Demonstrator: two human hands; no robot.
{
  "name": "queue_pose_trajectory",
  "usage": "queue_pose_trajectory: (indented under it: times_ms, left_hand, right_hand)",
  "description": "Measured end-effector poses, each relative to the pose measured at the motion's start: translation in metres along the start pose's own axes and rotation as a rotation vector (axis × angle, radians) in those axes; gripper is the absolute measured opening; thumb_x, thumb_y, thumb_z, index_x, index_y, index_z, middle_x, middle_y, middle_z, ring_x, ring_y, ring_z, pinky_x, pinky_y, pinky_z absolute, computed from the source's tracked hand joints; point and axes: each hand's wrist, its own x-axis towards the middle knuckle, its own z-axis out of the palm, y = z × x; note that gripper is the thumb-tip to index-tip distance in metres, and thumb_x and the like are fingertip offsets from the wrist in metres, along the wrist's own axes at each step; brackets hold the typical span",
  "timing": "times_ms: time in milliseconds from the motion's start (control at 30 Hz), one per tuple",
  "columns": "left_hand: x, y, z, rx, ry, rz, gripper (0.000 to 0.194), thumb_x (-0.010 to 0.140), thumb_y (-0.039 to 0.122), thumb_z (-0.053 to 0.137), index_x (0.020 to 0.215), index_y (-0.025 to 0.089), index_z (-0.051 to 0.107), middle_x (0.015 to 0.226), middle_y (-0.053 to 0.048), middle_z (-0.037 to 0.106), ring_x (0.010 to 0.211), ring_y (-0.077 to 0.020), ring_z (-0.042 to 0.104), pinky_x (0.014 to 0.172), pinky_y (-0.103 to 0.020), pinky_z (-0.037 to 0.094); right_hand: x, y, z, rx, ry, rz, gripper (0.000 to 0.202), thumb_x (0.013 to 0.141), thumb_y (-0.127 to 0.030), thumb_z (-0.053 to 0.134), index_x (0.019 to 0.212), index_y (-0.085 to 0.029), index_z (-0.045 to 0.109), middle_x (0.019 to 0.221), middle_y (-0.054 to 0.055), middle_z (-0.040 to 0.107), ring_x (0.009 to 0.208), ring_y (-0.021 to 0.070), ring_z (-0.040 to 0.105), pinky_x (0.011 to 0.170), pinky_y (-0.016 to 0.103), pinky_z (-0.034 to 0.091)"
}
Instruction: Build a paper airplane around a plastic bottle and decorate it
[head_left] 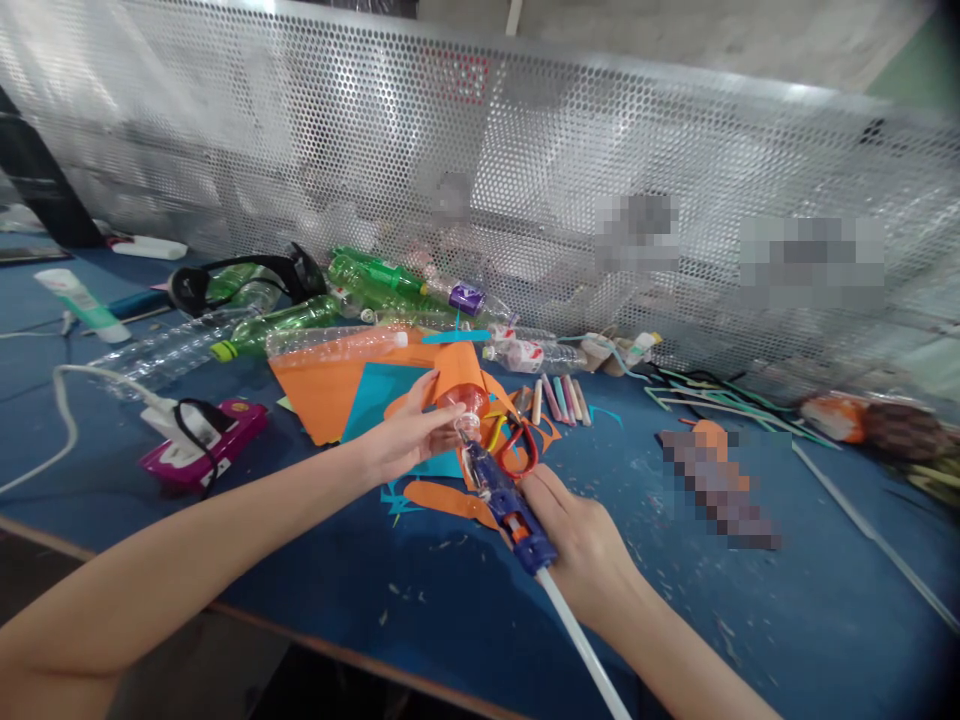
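My left hand is closed round a clear plastic bottle wrapped in orange paper, its neck turned toward me. A blue paper piece shows at the bottle's far end. In my right hand is a dark blue glue gun, with a long white glue stick coming out of its back. The gun's nozzle is at the bottle's neck; whether they touch cannot be made out. Red and yellow scissors lie just beyond the gun. Under the bottle are blue paper and orange paper.
Green and clear bottles lie along the perforated metal screen. A magenta power strip with a white plug is at the left. Chalk-like sticks, paper scraps and thin green strips lie to the right.
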Motion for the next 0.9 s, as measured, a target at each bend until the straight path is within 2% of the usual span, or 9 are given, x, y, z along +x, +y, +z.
queue_pose_trajectory:
  times_ms: [167,267,467,600,767,900]
  left_hand:
    - [-0.001,0.0006,0.0015,-0.009,-0.002,0.009,0.084,0.082,0.016,0.068,0.145,0.031,0.015,0.086,-0.007,0.068,0.062,-0.0129,0.067,0.06,-0.02,0.055]
    - [-0.0018,0.0022,0.0035,-0.01,0.006,0.008,0.082,0.083,0.015,0.066,0.145,0.03,0.014,0.087,-0.009,0.068,0.065,-0.0154,0.069,0.06,-0.021,0.055]
    - [-0.0012,0.0054,0.0045,-0.042,0.044,0.01,0.082,0.084,0.011,0.063,0.146,0.027,0.012,0.09,-0.011,0.067,0.068,-0.0178,0.07,0.065,-0.025,0.057]
    - [0.0007,0.0052,0.0015,-0.044,0.011,0.051,0.086,0.085,0.01,0.062,0.147,0.025,0.005,0.091,-0.012,0.068,0.072,-0.0193,0.071,0.069,-0.027,0.058]
    - [0.0017,0.0064,-0.0011,-0.066,0.017,0.043,0.085,0.083,0.011,0.065,0.147,0.027,0.011,0.098,-0.015,0.067,0.074,-0.0208,0.071,0.067,-0.026,0.058]
    - [0.0034,0.0068,-0.0025,-0.071,0.048,0.036,0.082,0.083,0.01,0.064,0.146,0.027,0.015,0.1,-0.013,0.066,0.069,-0.016,0.07,0.067,-0.026,0.058]
  right_hand:
    - [-0.0002,0.0006,0.0014,0.009,-0.008,0.001,0.016,0.086,-0.02,0.039,0.093,-0.015,0.053,0.088,0.011,0.062,0.058,0.0168,0.06,0.048,0.026,0.047]
    - [-0.0009,0.0001,0.0021,-0.012,-0.006,0.002,0.018,0.085,-0.018,0.039,0.094,-0.015,0.053,0.087,0.011,0.062,0.056,0.0171,0.06,0.047,0.026,0.047]
    - [-0.0012,0.0002,0.0022,-0.032,-0.03,0.014,0.016,0.084,-0.017,0.038,0.09,-0.016,0.053,0.084,0.01,0.061,0.054,0.0171,0.059,0.045,0.026,0.044]
    - [-0.001,0.0019,0.0016,-0.032,-0.032,0.027,0.015,0.085,-0.017,0.037,0.086,-0.017,0.052,0.082,0.009,0.06,0.055,0.017,0.059,0.044,0.026,0.041]
    - [-0.0003,0.0039,-0.0004,-0.053,-0.019,0.028,0.013,0.084,-0.016,0.038,0.082,-0.018,0.05,0.078,0.006,0.058,0.053,0.0152,0.056,0.044,0.024,0.037]
    - [-0.0002,0.0054,-0.0022,-0.073,-0.002,0.029,0.012,0.084,-0.017,0.037,0.078,-0.019,0.048,0.074,0.004,0.054,0.05,0.0142,0.052,0.043,0.024,0.035]
